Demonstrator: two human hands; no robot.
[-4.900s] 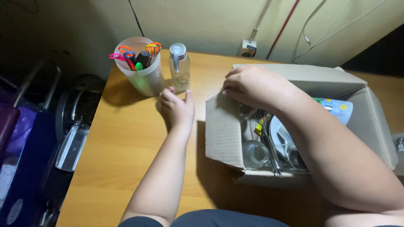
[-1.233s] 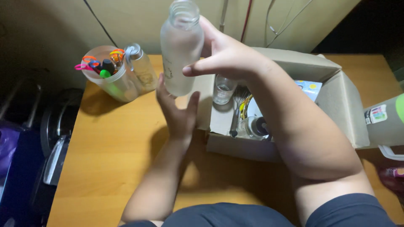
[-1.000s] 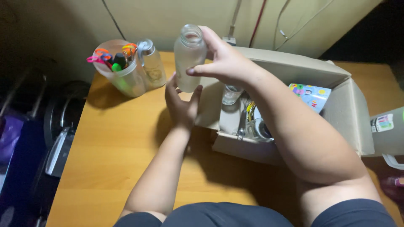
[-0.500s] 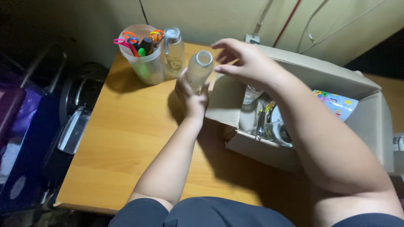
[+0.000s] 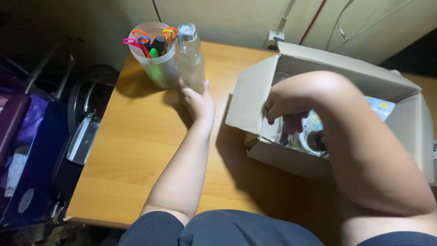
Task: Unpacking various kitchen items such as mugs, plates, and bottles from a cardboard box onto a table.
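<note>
Left hand (image 5: pixel 196 101) wraps the frosted bottle (image 5: pixel 192 69) on the wooden desk (image 5: pixel 132 150); right hand (image 5: pixel 284 109), fingers curled, reaches inside the cardboard box (image 5: pixel 255 98).

Left hand (image 5: pixel 196 101) stretched forward, fingers curled; right hand (image 5: pixel 284 109) bent downward.

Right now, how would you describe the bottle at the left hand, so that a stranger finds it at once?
Look at the far left corner of the wooden table, where a translucent cup of scissors and markers stands. Just to its right, the left hand holds the frosted glass bottle upright. Unlike the capped bottle behind it, its mouth is open, with no lid.
</note>
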